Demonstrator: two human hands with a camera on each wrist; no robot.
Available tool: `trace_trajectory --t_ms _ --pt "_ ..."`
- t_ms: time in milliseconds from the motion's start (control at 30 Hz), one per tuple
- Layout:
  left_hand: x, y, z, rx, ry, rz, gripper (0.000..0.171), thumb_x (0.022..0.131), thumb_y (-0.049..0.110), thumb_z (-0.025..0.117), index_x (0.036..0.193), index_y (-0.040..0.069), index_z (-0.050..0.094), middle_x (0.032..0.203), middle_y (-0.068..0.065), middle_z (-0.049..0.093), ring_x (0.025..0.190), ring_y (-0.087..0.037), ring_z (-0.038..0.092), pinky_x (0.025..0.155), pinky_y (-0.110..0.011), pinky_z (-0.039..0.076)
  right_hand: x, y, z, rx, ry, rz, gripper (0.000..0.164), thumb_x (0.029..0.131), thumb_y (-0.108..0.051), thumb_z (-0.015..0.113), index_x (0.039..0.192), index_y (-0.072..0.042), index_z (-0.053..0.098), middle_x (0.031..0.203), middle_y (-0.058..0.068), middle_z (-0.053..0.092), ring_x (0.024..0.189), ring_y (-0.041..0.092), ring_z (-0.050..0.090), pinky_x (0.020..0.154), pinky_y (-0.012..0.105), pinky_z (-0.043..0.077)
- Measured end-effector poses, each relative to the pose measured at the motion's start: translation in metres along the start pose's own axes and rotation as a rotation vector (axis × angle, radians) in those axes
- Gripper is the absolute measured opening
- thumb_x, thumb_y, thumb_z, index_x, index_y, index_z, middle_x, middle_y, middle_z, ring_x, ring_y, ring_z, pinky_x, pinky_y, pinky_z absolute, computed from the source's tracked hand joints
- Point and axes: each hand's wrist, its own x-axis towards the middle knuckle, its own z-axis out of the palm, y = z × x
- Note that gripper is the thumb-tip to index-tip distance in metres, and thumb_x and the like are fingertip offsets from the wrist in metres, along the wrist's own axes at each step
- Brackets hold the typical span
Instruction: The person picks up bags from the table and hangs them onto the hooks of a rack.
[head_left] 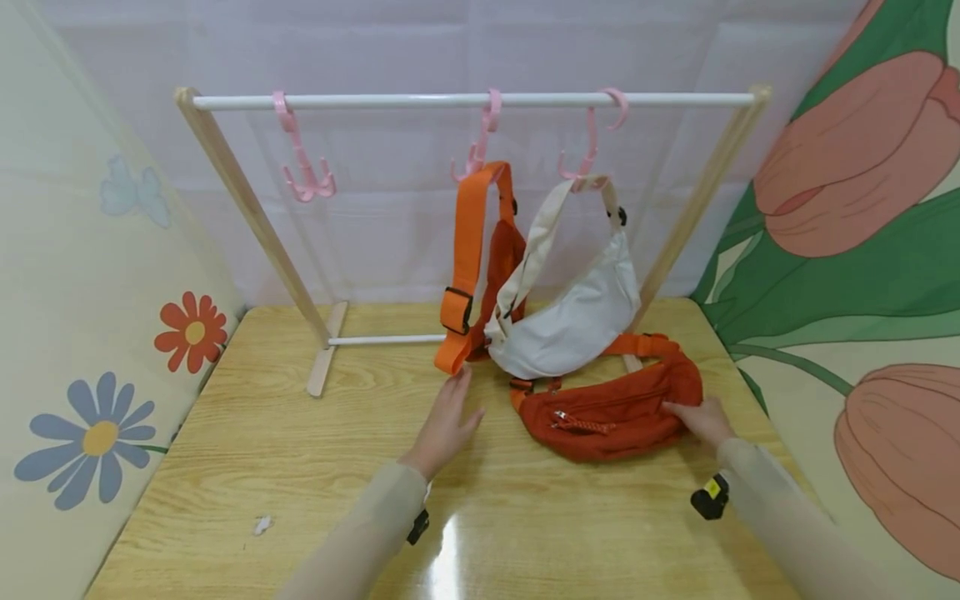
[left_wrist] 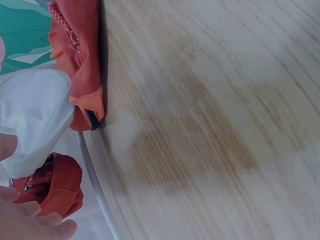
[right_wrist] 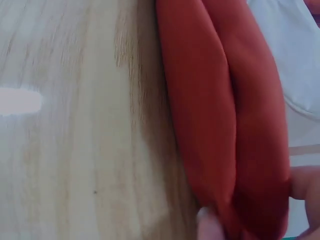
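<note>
Both sleeves (head_left: 360, 533) lie nearest the camera. The hands are well apart. Right hand (head_left: 707, 423): thumb and fingers pinch the right end of the red bag (head_left: 630, 408), which lies on the table (head_left: 225, 467), right of centre. Left hand (head_left: 444, 427): fingers extended, just beside the low end of the orange strap (head_left: 468, 233); contact cannot be determined. That strap hangs from the middle hook (head_left: 480, 150), the white bag (head_left: 577, 312) from the right hook (head_left: 590, 146).
</note>
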Motion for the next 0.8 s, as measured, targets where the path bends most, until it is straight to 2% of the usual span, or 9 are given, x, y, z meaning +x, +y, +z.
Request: trace_trajectory --t_ms 67,100,167,233,300,400,533,667,800 --pt "-0.001 -0.001 0.001 0.000 0.006 0.001 0.066 0.099 0.009 0.061 0.152 -0.012 0.028 0.156 -0.032 0.030 0.145 -0.045 0.030 0.119 -0.055 0.026 -0.002 0.002 0.000 0.071 -0.027 0.010 0.072 0.100 -0.023 0.055 0.139 0.027 0.019 0.128 0.038 0.041 0.099 0.031 0.062 0.077 0.039 0.060" --pt "-0.001 -0.002 0.001 -0.001 0.010 0.003 0.065 0.099 0.009 0.061 0.151 -0.012 0.029 0.156 -0.032 0.031 0.145 -0.045 0.030 0.119 -0.055 0.026 -0.002 0.003 0.001 0.092 -0.034 0.007 0.062 0.100 -0.020 0.054 0.132 0.026 0.027 0.115 0.031 0.050 0.084 0.023 0.064 0.069 0.034 0.060" --pt "-0.002 -0.003 0.002 -0.001 0.017 0.012 0.064 0.098 0.007 0.061 0.150 -0.014 0.030 0.154 -0.034 0.032 0.144 -0.047 0.031 0.118 -0.056 0.027 -0.004 0.003 0.001 0.140 -0.049 0.011 0.044 0.100 -0.013 0.053 0.121 0.021 0.037 0.093 0.016 0.057 0.064 0.012 0.062 0.060 0.029 0.059" --pt "-0.002 -0.004 0.003 -0.007 0.019 0.017 0.063 0.098 0.007 0.062 0.149 -0.014 0.031 0.153 -0.035 0.032 0.144 -0.048 0.031 0.118 -0.057 0.027 -0.006 0.004 0.003 0.174 -0.068 0.014 0.031 0.099 -0.008 0.051 0.115 0.017 0.040 0.077 0.007 0.057 0.056 0.009 0.061 0.057 0.026 0.058" --pt "-0.003 -0.005 0.004 -0.016 0.018 0.014 0.063 0.098 0.006 0.062 0.149 -0.015 0.031 0.153 -0.036 0.032 0.144 -0.049 0.030 0.118 -0.057 0.027 -0.007 0.003 0.004 0.187 -0.087 0.015 0.026 0.099 -0.005 0.049 0.113 0.015 0.039 0.070 0.004 0.057 0.054 0.009 0.062 0.056 0.024 0.058" --pt "-0.003 -0.006 0.006 -0.026 0.021 0.014 0.063 0.097 0.006 0.062 0.148 -0.015 0.032 0.152 -0.037 0.032 0.143 -0.050 0.030 0.118 -0.058 0.027 -0.008 0.001 0.006 0.187 -0.104 0.012 0.031 0.099 -0.002 0.045 0.118 0.019 0.033 0.074 0.006 0.057 0.056 0.010 0.063 0.058 0.024 0.058" --pt "-0.003 -0.006 0.008 -0.025 0.028 0.020 0.062 0.097 0.006 0.062 0.148 -0.015 0.033 0.153 -0.035 0.032 0.143 -0.048 0.031 0.117 -0.057 0.028 -0.010 -0.003 0.008 0.208 -0.127 0.013 0.050 0.098 0.000 0.040 0.135 0.027 0.018 0.097 0.021 0.055 0.064 0.010 0.063 0.064 0.025 0.059" --pt "-0.004 -0.004 0.009 -0.027 0.018 0.003 0.062 0.098 0.007 0.062 0.148 -0.015 0.033 0.155 -0.034 0.030 0.144 -0.048 0.030 0.118 -0.057 0.027 -0.014 -0.009 0.009 0.234 -0.151 0.001 0.063 0.099 0.000 0.038 0.145 0.025 0.003 0.123 0.035 0.044 0.071 0.010 0.064 0.070 0.027 0.060" --pt "-0.004 -0.005 0.011 -0.036 0.006 -0.020 0.062 0.098 0.007 0.061 0.148 -0.015 0.032 0.156 -0.034 0.028 0.145 -0.049 0.028 0.118 -0.058 0.026 -0.020 -0.017 0.010 0.254 -0.170 -0.031 0.066 0.098 0.000 0.038 0.147 0.023 0.000 0.133 0.039 0.036 0.075 0.009 0.064 0.072 0.027 0.060"
